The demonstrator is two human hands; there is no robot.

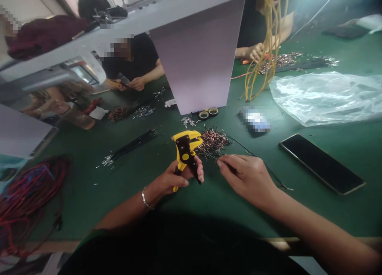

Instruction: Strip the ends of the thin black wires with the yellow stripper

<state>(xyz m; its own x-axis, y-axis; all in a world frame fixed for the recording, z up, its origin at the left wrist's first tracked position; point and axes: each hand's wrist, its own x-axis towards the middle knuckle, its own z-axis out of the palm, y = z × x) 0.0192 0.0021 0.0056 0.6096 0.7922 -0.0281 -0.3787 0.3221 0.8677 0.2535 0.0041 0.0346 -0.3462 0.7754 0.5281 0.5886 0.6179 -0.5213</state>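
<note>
Wrapped round the handles of a yellow and black wire stripper (185,153) is my left hand (176,175), with a bracelet on its wrist. The tool's jaws point up and to the right. My right hand (244,173) is closed in a pinch just right of the tool, with a thin dark wire (212,157) at its fingertips. Just beyond both hands lies a heap of short copper-coloured wire scraps (213,141). Another dark wire (276,177) runs across the table behind my right hand and ends to its right.
A bundle of black wires (131,147) lies left, near tangled red wires (32,199). Tape rolls (203,115) sit beneath a pale partition (199,60). A phone (322,162) and a clear plastic bag (328,96) lie right. Yellow wires (253,80) hang down. Co-workers' hands (137,84) are across the table.
</note>
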